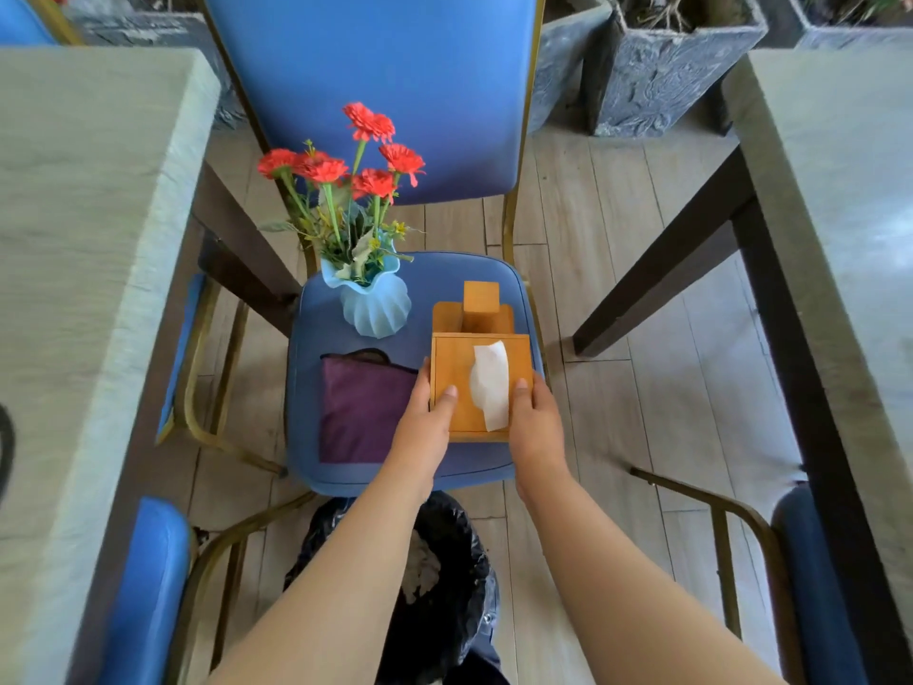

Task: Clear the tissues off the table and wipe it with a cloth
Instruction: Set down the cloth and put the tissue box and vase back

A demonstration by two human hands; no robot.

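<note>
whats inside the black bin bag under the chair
Crumpled white tissues lie inside the black bin bag on the floor. The left arm covers part of the opening, so anything deeper is hidden.

Soft, bright daylight fills the picture, with only faint shadows. A pale shine sits on the right table point(884, 239). The edges bend outward and look a little blurry.
</note>
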